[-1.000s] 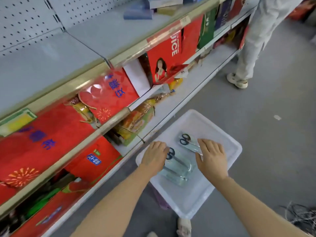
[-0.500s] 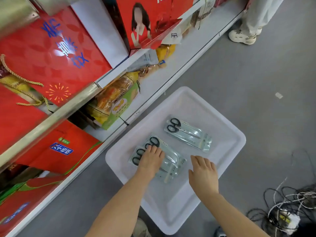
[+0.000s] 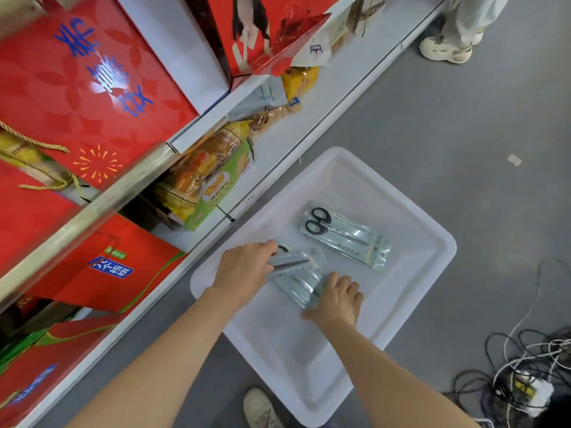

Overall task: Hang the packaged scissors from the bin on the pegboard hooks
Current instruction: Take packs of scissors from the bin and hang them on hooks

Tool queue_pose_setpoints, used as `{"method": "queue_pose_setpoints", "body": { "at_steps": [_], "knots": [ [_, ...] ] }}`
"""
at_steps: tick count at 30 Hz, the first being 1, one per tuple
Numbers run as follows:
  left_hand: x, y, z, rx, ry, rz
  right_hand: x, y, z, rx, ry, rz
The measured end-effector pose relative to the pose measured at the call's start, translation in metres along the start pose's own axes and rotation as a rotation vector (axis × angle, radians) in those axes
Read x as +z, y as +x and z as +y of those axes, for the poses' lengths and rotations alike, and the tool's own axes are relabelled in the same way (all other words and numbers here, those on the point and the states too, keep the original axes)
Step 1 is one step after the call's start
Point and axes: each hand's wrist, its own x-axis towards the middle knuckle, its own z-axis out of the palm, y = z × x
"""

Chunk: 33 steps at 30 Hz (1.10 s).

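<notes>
A white plastic bin (image 3: 426,261) sits on the grey floor beside the shelving. One packaged pair of black-handled scissors (image 3: 346,236) lies flat at the bin's far side. Nearer me, my left hand (image 3: 244,267) grips the handle end of another scissors pack (image 3: 293,260) and tilts it up off the pile. My right hand (image 3: 338,299) closes on the near end of a scissors pack (image 3: 298,284) lying under it. No pegboard or hooks are in view.
Shelves with red gift boxes (image 3: 92,97) and snack bags (image 3: 210,180) run along the left. Another person's shoe (image 3: 445,50) stands at the top right. Tangled cables (image 3: 525,372) lie on the floor right of the bin. My own shoe (image 3: 259,409) is below the bin.
The view has swung down onto the bin. My left hand has closed on a pack and tilted it up. My right hand has moved left onto the end of the lower pack.
</notes>
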Motion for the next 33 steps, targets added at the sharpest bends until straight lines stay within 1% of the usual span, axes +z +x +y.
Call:
{"method": "queue_pose_setpoints", "body": {
  "at_steps": [3,6,8,10,12,15,18,21,26,28,31,33],
  "knots": [
    [-0.002,-0.009,-0.004,-0.049,-0.075,0.059,0.005,0.0,-0.005,0.009,-0.056,0.036],
    [-0.001,-0.016,-0.008,-0.105,-0.144,0.115,0.0,0.002,-0.001,0.048,0.005,0.017],
    [-0.002,-0.02,-0.009,-0.144,-0.204,0.135,-0.006,0.002,0.005,0.05,0.149,-0.025],
    [-0.006,-0.025,-0.007,-0.196,-0.325,0.163,-0.017,0.0,0.012,0.041,0.33,-0.052],
    [-0.013,-0.031,-0.004,-0.284,-0.506,0.2,-0.03,-0.006,0.02,0.038,0.504,-0.009],
    [-0.023,-0.042,0.0,-0.416,-0.819,0.233,-0.055,-0.018,0.029,0.023,0.807,0.101],
    [-0.036,-0.059,0.004,-0.506,-1.118,0.295,-0.085,-0.032,0.025,-0.02,1.003,0.167],
    [-0.057,-0.079,0.009,-0.51,-1.309,0.354,-0.123,-0.047,0.007,-0.172,1.035,0.238],
    [-0.106,-0.112,0.005,-0.515,-1.508,0.432,-0.203,-0.086,-0.031,-0.428,1.074,0.224],
    [-0.129,-0.126,0.001,-0.489,-1.547,0.475,-0.235,-0.107,-0.048,-0.523,1.146,0.207],
    [-0.166,-0.148,-0.003,-0.403,-1.547,0.538,-0.282,-0.143,-0.074,-0.66,1.238,0.155],
    [-0.188,-0.163,-0.008,-0.34,-1.56,0.563,-0.312,-0.171,-0.094,-0.765,1.276,0.158]
  ]
}}
